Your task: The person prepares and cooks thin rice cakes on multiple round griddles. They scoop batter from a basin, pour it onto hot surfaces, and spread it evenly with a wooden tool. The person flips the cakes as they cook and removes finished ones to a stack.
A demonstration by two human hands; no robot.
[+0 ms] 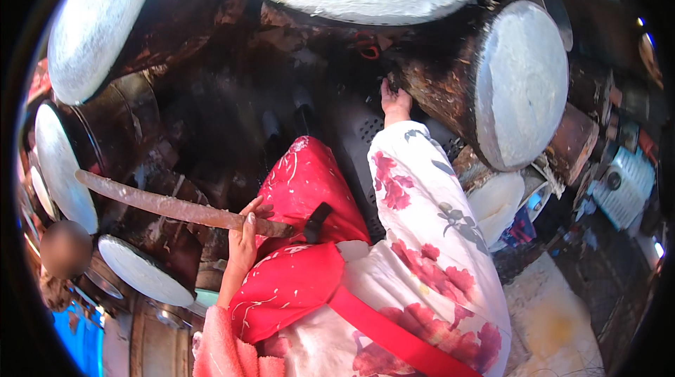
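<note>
The left hand [246, 236] is curled around the near end of a long wooden stick [162, 205], whose long axis runs out leftward and slightly away from that hand. Farther right, the right hand [395, 101] reaches forward, fingers bent against the dark rim of a large white-faced drum [520, 81] lying just to its right; it is the nearer hand to it.

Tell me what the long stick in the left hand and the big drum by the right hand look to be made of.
Long stick, held by the left hand: probably wood, reddish-brown, worn matte, slightly uneven. Big drum, touched by the right hand: rusty dark metal wall, apparently; its flat end is rough, white, chalky, perhaps a plaster-like coating.
</note>
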